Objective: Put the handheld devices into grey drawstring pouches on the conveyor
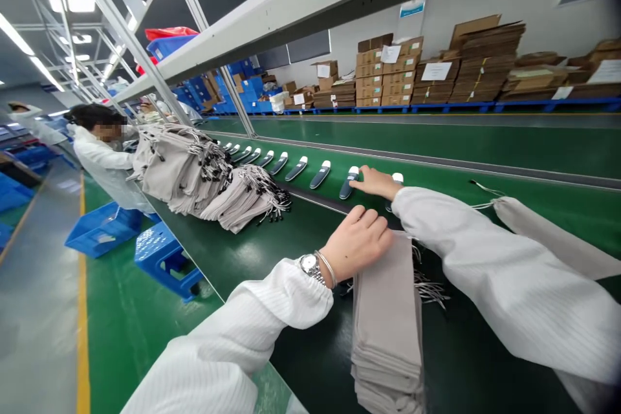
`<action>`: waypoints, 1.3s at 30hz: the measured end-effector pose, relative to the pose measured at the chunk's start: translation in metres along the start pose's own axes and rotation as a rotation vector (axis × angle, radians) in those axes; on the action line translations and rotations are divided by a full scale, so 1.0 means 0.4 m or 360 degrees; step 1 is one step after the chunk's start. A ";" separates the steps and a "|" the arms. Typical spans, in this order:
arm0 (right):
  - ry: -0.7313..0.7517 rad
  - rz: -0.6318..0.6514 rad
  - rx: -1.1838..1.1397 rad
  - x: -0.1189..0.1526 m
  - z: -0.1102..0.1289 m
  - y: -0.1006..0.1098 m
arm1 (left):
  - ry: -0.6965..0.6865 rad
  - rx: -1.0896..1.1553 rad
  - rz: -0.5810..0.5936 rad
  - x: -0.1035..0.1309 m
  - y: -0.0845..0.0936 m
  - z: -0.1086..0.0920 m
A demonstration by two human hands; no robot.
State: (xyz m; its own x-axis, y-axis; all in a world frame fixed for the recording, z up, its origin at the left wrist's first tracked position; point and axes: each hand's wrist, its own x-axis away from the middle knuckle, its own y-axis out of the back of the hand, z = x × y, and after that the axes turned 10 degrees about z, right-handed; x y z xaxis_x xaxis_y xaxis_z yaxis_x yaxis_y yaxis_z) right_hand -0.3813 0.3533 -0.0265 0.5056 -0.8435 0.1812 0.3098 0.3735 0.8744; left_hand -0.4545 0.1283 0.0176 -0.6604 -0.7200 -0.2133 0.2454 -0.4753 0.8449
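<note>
My left hand [356, 246], with a watch at its wrist, is closed at the far end of a stack of light grey drawstring pouches [388, 310]. Its curled fingers grip the top pouch's edge; the fingertips are partly hidden. My right hand [378, 182] reaches over the green conveyor belt, thumb and fingers around the white end of an oblong dark grey item [347, 184]. More such items [320, 174] lie spaced in a row along the belt, and another shows partly behind my right wrist. White drawstrings [431, 288] spill out beside the stack.
A big heap of grey pouches [182, 165] lies farther left on the table, near a co-worker in white [104, 158]. One loose pouch [557, 236] rests at right. A metal beam [310, 10] crosses overhead. A blue stool [167, 259] and crate [104, 229] stand on the floor.
</note>
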 end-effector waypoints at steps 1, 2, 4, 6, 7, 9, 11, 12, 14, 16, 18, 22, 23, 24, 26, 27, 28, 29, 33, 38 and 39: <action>-0.0065 0.0018 -0.0016 -0.022 0.008 -0.018 | -0.0010 0.0008 -0.0022 0.002 -0.002 0.001; -0.0115 0.0019 -0.0037 -0.041 0.014 -0.033 | -0.0032 0.0023 -0.0048 0.004 -0.005 0.002; -0.0185 0.0003 -0.0082 -0.070 0.019 -0.055 | -0.0105 0.0084 -0.0085 0.011 -0.008 0.007; -0.0217 0.0015 -0.0147 -0.089 0.017 -0.063 | -0.0149 0.0189 -0.0089 0.019 -0.006 0.012; -0.0217 0.0034 -0.0183 -0.096 0.016 -0.062 | -0.0143 0.0247 -0.0087 0.021 -0.002 0.014; -0.0198 0.0086 -0.0255 -0.102 0.013 -0.055 | -0.0104 0.0334 -0.0087 0.023 0.010 0.012; -0.0165 0.0137 -0.0324 -0.097 0.012 -0.044 | -0.0120 0.0373 -0.0103 0.020 0.029 0.006; -0.0143 0.0155 -0.0363 -0.090 0.012 -0.040 | -0.0154 0.0385 -0.0112 0.019 0.040 0.002; -0.0079 0.0170 -0.0464 -0.067 0.012 -0.033 | -0.0199 0.0449 -0.0124 0.022 0.063 -0.006; 0.0015 0.0160 -0.0617 -0.030 0.009 -0.027 | -0.0110 0.0654 -0.0125 0.034 0.082 -0.010; 0.0134 0.0121 -0.0813 0.025 0.003 -0.016 | 0.0121 0.1056 -0.0148 0.056 0.091 -0.010; 0.0479 -0.0065 -0.1301 0.191 -0.013 0.027 | 0.0599 0.1926 -0.0276 0.098 0.077 -0.011; 0.0629 -0.0097 -0.1465 0.241 -0.016 0.040 | 0.0664 0.2054 -0.0311 0.101 0.071 -0.014; 0.0779 -0.0117 -0.1606 0.291 -0.017 0.052 | 0.0704 0.2144 -0.0345 0.101 0.066 -0.017; 0.1003 -0.0111 -0.1727 0.386 -0.017 0.072 | 0.0729 0.2254 -0.0413 0.089 0.061 -0.028; 0.1040 -0.0063 -0.1669 0.427 -0.016 0.078 | 0.0733 0.2288 -0.0452 0.080 0.062 -0.033; 0.1053 0.0012 -0.1567 0.463 -0.015 0.081 | 0.0744 0.2313 -0.0501 0.069 0.066 -0.038; 0.1060 0.0106 -0.1443 0.492 -0.015 0.083 | 0.0768 0.2333 -0.0564 0.059 0.071 -0.042; 0.0997 0.0494 -0.1232 0.569 -0.026 0.086 | 0.0950 0.2451 -0.0850 0.040 0.102 -0.034; 0.0946 0.0294 -0.2113 0.645 -0.046 0.155 | 0.1304 0.2772 -0.1054 0.082 0.126 0.024; 0.0979 0.0130 -0.2238 0.657 -0.044 0.178 | 0.1341 0.2805 -0.1075 0.090 0.125 0.032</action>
State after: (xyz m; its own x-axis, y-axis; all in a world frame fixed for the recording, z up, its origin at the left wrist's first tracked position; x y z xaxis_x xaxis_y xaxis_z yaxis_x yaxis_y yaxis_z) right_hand -0.2123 0.1649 0.0753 0.6929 -0.6504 -0.3113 0.5723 0.7587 -0.3112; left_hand -0.4750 0.0851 0.0584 0.2073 -0.9264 -0.3143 -0.9779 -0.1869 -0.0941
